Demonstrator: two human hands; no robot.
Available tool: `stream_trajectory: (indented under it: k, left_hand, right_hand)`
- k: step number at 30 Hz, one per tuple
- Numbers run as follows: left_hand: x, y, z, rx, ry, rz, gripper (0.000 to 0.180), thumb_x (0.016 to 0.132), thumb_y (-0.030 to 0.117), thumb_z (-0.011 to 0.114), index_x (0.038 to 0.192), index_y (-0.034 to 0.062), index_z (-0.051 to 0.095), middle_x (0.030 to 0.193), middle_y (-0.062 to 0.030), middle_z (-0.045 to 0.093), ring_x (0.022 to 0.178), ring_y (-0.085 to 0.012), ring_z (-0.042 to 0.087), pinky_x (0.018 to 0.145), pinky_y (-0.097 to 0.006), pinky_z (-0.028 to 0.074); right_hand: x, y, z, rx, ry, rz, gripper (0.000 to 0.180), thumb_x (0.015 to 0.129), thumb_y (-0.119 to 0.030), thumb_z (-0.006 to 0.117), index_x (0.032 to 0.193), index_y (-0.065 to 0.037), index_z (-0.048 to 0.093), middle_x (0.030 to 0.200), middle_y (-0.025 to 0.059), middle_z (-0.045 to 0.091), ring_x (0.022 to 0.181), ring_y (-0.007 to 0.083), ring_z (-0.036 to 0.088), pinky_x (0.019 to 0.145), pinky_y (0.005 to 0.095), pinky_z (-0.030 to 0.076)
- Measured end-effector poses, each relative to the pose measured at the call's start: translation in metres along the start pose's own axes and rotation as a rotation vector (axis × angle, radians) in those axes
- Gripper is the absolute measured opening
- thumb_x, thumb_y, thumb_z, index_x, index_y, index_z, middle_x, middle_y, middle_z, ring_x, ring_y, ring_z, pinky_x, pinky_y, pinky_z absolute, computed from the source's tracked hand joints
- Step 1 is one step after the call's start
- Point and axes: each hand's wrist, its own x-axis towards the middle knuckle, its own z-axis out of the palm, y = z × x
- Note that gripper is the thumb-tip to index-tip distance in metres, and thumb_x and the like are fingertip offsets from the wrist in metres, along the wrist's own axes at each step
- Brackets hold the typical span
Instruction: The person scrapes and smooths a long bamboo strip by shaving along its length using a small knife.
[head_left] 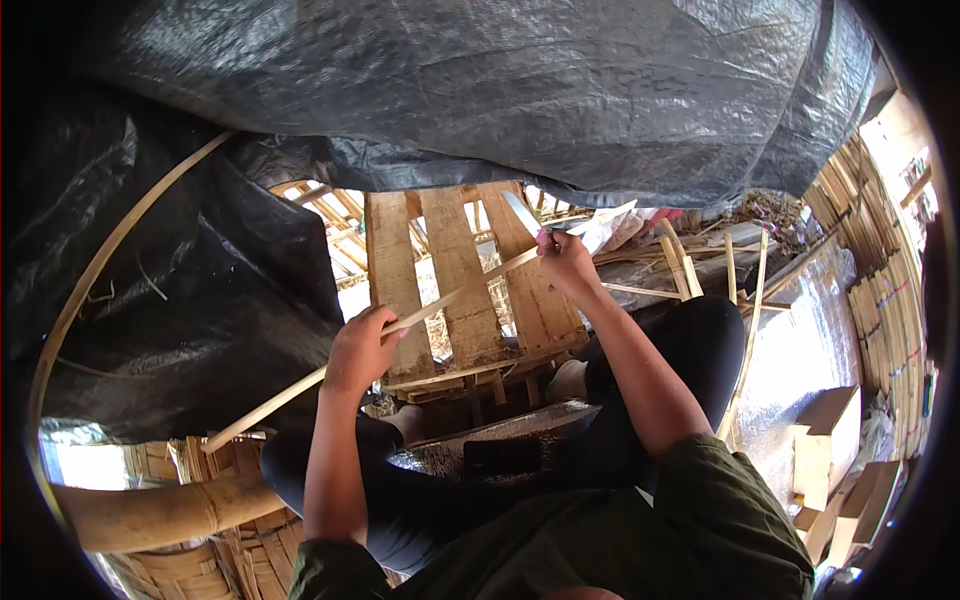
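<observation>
A long, pale bamboo strip (460,293) slants across in front of me, from the lower left up to the upper right. My left hand (360,348) is closed around it left of the middle, and the strip's lower end sticks out past the wrist. Farther up, my right hand (570,268) is closed on a knife, whose bright blade (520,214) points up and to the left. The knife's handle is mostly hidden in the fingers. The strip passes right at this hand; whether the blade's edge touches it I cannot tell.
Slatted wooden boards (465,315) stand between my legs. Dark plastic sheeting (480,90) hangs above and at the left, with a bent bamboo strip (100,260) before it. More bamboo strips (752,320) lean at the right, near cardboard boxes (828,440). A thick bamboo pole (180,512) lies lower left.
</observation>
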Motion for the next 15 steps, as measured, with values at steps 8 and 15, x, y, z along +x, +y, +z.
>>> stream_trajectory:
  k: [8,15]
  left_hand:
    - [-0.003,-0.015,0.016,-0.017,0.111,0.123,0.024,0.087,0.025,0.075,0.103,0.007,0.072,0.096,-0.0095,0.067,0.087,-0.0339,0.067,0.075,-0.042,0.053]
    - [0.009,-0.008,0.036,-0.056,0.091,0.045,0.024,0.09,0.027,0.074,0.105,0.0093,0.076,0.091,-0.0081,0.065,0.08,-0.0312,0.066,0.07,-0.04,0.052]
  right_hand:
    - [-0.003,0.002,-0.008,-0.084,0.041,-0.103,0.031,0.099,-0.024,0.061,0.087,0.004,0.069,0.076,0.0287,0.064,0.073,0.0469,0.064,0.064,0.0472,0.049]
    - [0.002,0.014,-0.002,-0.229,0.105,-0.236,0.017,0.092,-0.016,0.064,0.088,0.001,0.067,0.074,0.0251,0.065,0.075,0.0472,0.065,0.066,0.0492,0.05]
